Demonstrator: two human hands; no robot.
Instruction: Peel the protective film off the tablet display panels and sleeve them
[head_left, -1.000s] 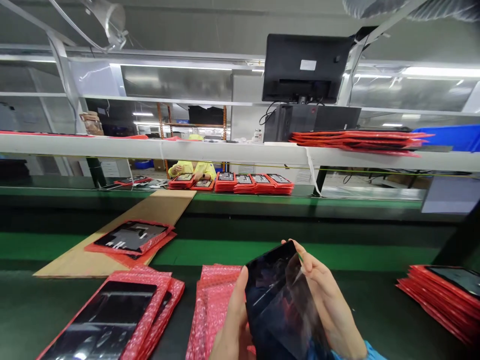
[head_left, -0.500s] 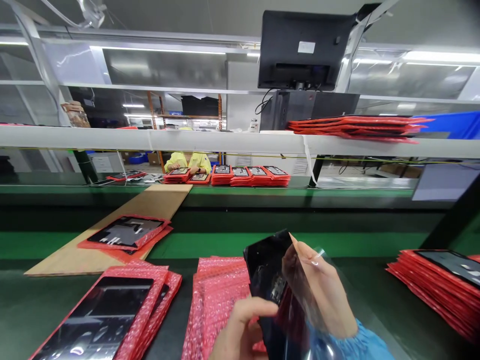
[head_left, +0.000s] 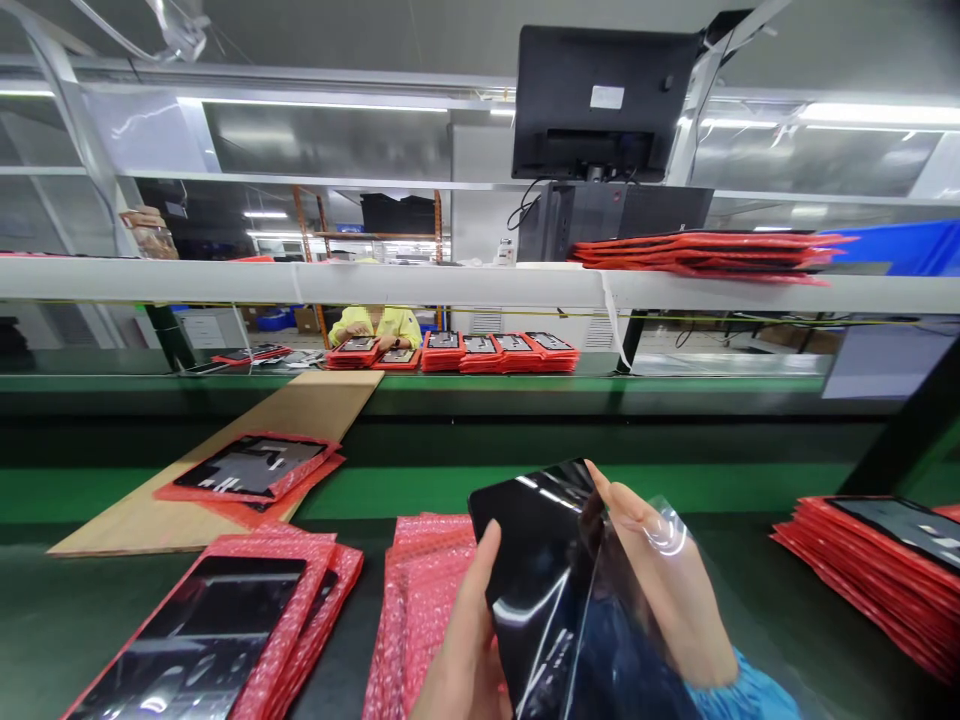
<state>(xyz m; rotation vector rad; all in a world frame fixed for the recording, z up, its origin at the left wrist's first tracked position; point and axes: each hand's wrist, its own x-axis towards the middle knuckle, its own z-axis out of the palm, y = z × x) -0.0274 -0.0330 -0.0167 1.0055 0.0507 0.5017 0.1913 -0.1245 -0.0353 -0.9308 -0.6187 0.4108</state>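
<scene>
While the left hand (head_left: 469, 640) grips the panel (head_left: 532, 560) by its left edge, thumb laid up along the glass, the right hand (head_left: 660, 590) closes on the right edge with fingers reaching the top corner. A clear film (head_left: 666, 530) stands off the glass there and drapes over those fingers; whether they also pinch it I cannot tell. Half a second ago the left thumb lay across the lower face, and the film was lifted only around the corner. Now the thumb has moved to the edge, the panel is tipped flatter so that it mirrors the ceiling lights, and the film's crease runs down the middle of the glass. To my eye, the peel is about half across.

The panel is held low at centre, above a pile of red bubble bags (head_left: 424, 590). To the left lies a bagged stack (head_left: 217, 630), to the right another stack (head_left: 885, 560). Beyond them, a wooden board (head_left: 315, 410) carries one more bagged unit (head_left: 251, 465) on the green belt (head_left: 712, 490). Farther off, a co-worker's yellow sleeve (head_left: 401, 322) shows behind a row of red stacks (head_left: 499, 352), under a shelf (head_left: 450, 282) and a monitor (head_left: 604, 100).
</scene>
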